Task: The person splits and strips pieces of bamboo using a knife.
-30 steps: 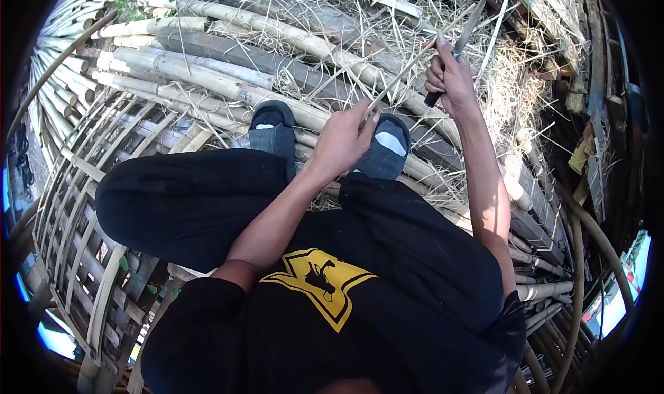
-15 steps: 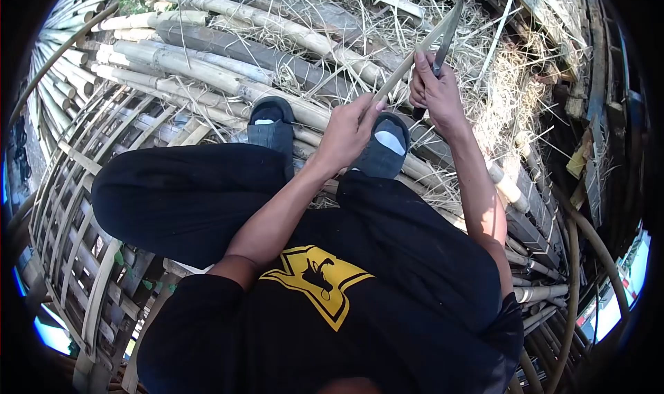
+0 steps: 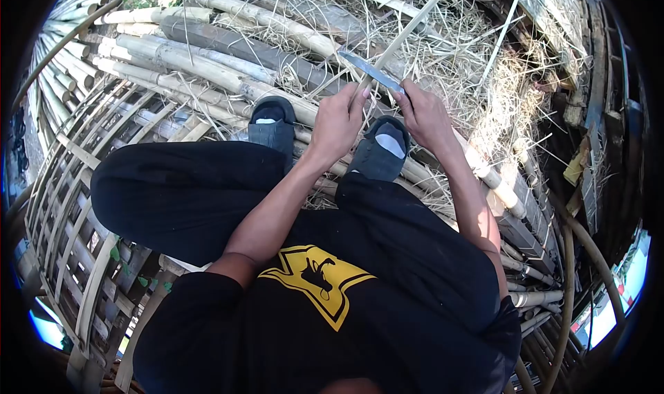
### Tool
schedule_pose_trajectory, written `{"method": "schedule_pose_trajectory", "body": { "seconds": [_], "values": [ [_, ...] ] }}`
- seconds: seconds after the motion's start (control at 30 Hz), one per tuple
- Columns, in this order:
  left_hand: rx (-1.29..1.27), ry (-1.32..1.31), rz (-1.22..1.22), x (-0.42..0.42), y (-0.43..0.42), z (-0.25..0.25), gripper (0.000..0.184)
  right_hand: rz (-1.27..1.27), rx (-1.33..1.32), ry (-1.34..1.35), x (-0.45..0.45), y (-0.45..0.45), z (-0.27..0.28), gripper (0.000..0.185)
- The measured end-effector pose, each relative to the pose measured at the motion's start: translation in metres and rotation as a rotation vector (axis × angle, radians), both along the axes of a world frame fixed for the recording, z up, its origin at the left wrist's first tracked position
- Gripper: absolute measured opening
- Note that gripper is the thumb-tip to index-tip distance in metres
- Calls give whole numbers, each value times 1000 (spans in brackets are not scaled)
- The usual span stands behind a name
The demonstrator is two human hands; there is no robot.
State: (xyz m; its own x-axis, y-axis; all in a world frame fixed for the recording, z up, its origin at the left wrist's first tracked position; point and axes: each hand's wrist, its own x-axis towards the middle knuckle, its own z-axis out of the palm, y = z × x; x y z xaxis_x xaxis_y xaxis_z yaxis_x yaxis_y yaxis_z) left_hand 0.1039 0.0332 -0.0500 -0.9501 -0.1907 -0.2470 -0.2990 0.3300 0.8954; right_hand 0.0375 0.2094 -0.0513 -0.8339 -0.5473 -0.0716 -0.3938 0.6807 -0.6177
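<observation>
The pale strip is pinched in the left hand, presumably to steady it. The right hand is curled around a knife whose blade crosses the strip.

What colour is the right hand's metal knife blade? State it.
Silvery grey: the long, slim metal knife blade, best seen in the head view.

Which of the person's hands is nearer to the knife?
Right. The right hand has the knife in its grip; the left hand holds a pale strip, just below where the knife crosses it in the picture.
</observation>
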Motion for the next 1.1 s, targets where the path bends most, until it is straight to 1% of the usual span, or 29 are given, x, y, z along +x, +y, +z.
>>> {"method": "schedule_pose_trajectory", "body": {
  "seconds": [0.1,0.17,0.23,0.3,0.37,0.4,0.47,0.5,0.53,0.57,0.6,0.63,0.67,0.7,0.77,0.8,0.83,0.87,0.93,0.97,1.03,1.1],
  "values": [
    [-7,-6,-3,-2,-3,0,20,44,36,-12,9,0,-4,29],
    [-8,-1,-7,-2,-4,1,20,59,85,-77,14,1,-12,31],
    [-58,-3,-74,-1,-4,1,19,54,77,-77,16,2,-21,31],
    [-60,12,-81,0,-4,-2,19,46,68,-78,12,3,-23,32],
    [-59,22,-91,1,-3,-3,19,79,101,4,5,4,-22,33],
    [-73,14,-92,0,-2,-1,18,79,102,1,2,7,-24,33],
    [-94,10,-99,2,-4,2,18,87,194,118,-11,15,-33,39],
    [-35,-22,-99,9,-4,4,20,-239,142,-94,-34,28,-44,45],
    [29,-52,-97,15,-2,6,22,-499,125,-85,-66,60,-48,51],
    [28,-47,-96,16,5,9,22,-637,284,5,-95,101,-44,53],
    [87,-2,-134,16,9,13,22,-728,270,31,-107,125,-22,55],
    [142,41,-175,14,7,16,23,-758,252,132,-119,158,-20,57],
    [62,11,-208,8,3,16,24,-734,196,176,-117,160,-1,55],
    [62,17,-216,5,0,13,24,-711,145,230,-112,163,17,54],
    [247,-92,-96,4,-1,3,26,-677,-8,150,-101,157,20,52],
    [237,-51,-114,3,-2,-1,25,-646,-17,129,-90,141,19,49],
    [242,-61,-107,2,-1,-1,25,-648,-103,-2,-74,117,18,45],
    [354,-85,-81,0,0,2,24,-536,-160,-71,-62,98,9,39],
    [570,-147,-77,-5,-5,-4,23,-314,-46,-132,-37,51,20,35],
    [562,-148,-80,-6,-5,-1,23,-187,-66,-110,-28,36,17,32],
    [661,-194,-46,-6,-7,10,26,-18,-57,-190,-18,14,20,32],
    [649,-209,-76,-8,-12,17,27,50,42,-125,-10,5,15,34]
  ]
}}
